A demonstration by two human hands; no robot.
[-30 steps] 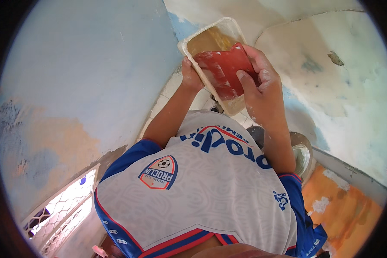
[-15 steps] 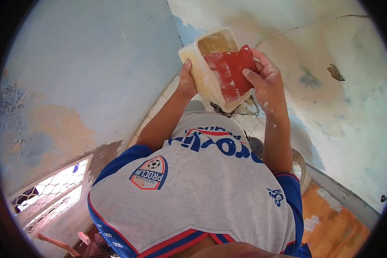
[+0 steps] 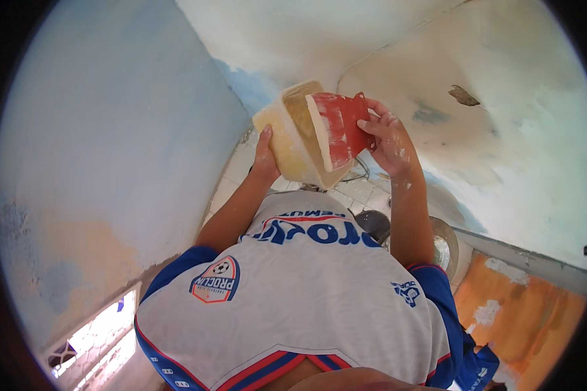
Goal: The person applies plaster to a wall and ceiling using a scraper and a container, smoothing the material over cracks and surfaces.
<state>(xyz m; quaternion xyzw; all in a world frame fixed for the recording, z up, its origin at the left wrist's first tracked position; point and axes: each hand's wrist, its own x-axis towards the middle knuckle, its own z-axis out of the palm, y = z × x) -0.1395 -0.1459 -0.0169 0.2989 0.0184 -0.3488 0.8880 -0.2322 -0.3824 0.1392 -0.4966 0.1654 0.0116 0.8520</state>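
Note:
My left hand (image 3: 265,156) grips a pale yellow, paste-smeared plastic tub (image 3: 287,156) by its left side; the tub is tilted. My right hand (image 3: 388,143) holds a flat red scraper (image 3: 339,127) by its upper right part, thumb on the face. The scraper sits over the tub's opening, its left edge carrying a thick band of pale paste and its face streaked white. White smears show on my right hand and wrist.
A pale blue wall (image 3: 98,117) rises at left, with a grilled window (image 3: 98,332) low down. A patched wall (image 3: 437,58) with a crack and hole meets it. Below are a tiled floor (image 3: 235,169), a dark rounded object (image 3: 372,221) and orange peeling paint (image 3: 515,319) at right.
The tub and both hands sit lower and farther left in the view. The scraper has turned and now shows a pale paste band along its edge. Another person's arm at lower left is out of view.

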